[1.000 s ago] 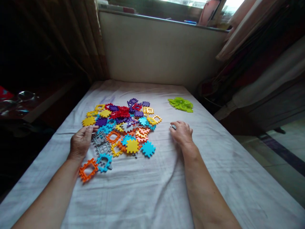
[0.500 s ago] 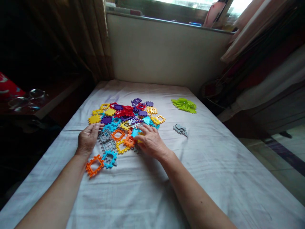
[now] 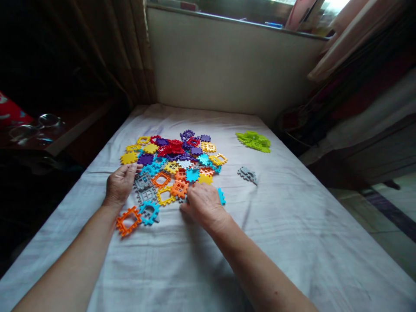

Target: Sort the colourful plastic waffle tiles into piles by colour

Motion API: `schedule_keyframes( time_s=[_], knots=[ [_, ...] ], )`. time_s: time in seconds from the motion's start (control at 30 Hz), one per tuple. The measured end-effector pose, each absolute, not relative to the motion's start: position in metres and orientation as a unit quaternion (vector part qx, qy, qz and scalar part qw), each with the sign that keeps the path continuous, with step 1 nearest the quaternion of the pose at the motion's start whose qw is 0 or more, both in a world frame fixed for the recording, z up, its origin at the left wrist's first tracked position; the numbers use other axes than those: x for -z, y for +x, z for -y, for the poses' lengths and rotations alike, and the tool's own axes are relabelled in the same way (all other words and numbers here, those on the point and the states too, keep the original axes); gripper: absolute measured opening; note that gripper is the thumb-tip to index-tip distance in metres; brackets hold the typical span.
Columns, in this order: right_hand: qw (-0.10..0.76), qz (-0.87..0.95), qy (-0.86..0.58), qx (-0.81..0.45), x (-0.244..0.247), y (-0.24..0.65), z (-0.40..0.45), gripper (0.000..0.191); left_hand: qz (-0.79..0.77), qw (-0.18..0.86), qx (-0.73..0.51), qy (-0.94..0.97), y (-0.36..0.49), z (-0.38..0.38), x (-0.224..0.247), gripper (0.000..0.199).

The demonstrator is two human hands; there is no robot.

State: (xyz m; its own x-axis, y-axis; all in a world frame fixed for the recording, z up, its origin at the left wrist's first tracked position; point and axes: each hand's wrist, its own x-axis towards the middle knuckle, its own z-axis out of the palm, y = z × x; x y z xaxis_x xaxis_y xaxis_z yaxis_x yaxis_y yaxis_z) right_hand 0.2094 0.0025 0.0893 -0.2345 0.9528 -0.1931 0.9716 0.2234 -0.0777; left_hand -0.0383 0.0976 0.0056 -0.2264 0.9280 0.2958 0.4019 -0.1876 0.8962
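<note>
My left hand (image 3: 119,184) is at the left edge of a heap of toothed plastic building tiles, thumb and fingers pressed together. Whatever is between them is hidden; grey window tiles (image 3: 143,182) lie beside it. At the heap's front right, my right hand (image 3: 204,203) is curled palm down, its fingertips out of sight. An orange window tile (image 3: 179,188) lies by its knuckles, and a light blue tile (image 3: 221,196) shows past its right side. Closer to me lie an orange frame tile (image 3: 129,221) and a light blue frame tile (image 3: 150,212).
Green tiles (image 3: 254,141) are gathered at the back right, with a small grey group (image 3: 247,174) nearer. Red tiles (image 3: 170,147) top the heap. A pale sheet (image 3: 292,242) covers the surface, which meets a wall (image 3: 221,65). Glasses (image 3: 48,120) rest on a shelf at left.
My right hand has drawn nearer to me and its fingers have curled in, uncovering yellow, orange and light blue tiles. My left hand has stayed almost still. The view has shifted slightly.
</note>
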Motion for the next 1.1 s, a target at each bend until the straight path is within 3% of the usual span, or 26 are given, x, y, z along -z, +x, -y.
schedule_keyframes(
  time_s=[0.2, 0.37, 0.5, 0.7, 0.93, 1.1],
  knots=[
    [0.079, -0.774, 0.616, 0.123, -0.105, 0.217, 0.001, 0.028, -0.588, 0.255, -0.518, 0.567, -0.037, -0.097, -0.007, 0.042],
    [0.032, -0.764, 0.616, 0.190, -0.123, 0.264, -0.006, 0.017, -0.586, 0.247, -0.516, 0.574, -0.039, -0.098, -0.005, 0.043],
    [-0.055, -0.648, 0.737, 0.184, -0.117, 0.326, -0.021, 0.021, -0.582, 0.251, -0.520, 0.572, -0.040, -0.099, -0.003, 0.043],
    [-0.050, -0.454, 0.882, 0.112, -0.090, 0.389, -0.027, 0.030, -0.586, 0.254, -0.516, 0.571, -0.040, -0.098, -0.005, 0.038],
    [-0.068, -0.456, 0.881, 0.104, -0.089, 0.388, -0.028, 0.038, -0.589, 0.242, -0.515, 0.573, -0.039, -0.097, -0.005, 0.040],
    [-0.076, -0.571, 0.814, 0.077, -0.099, 0.327, -0.033, 0.028, -0.590, 0.236, -0.508, 0.582, -0.038, -0.097, -0.007, 0.043]
  ],
)
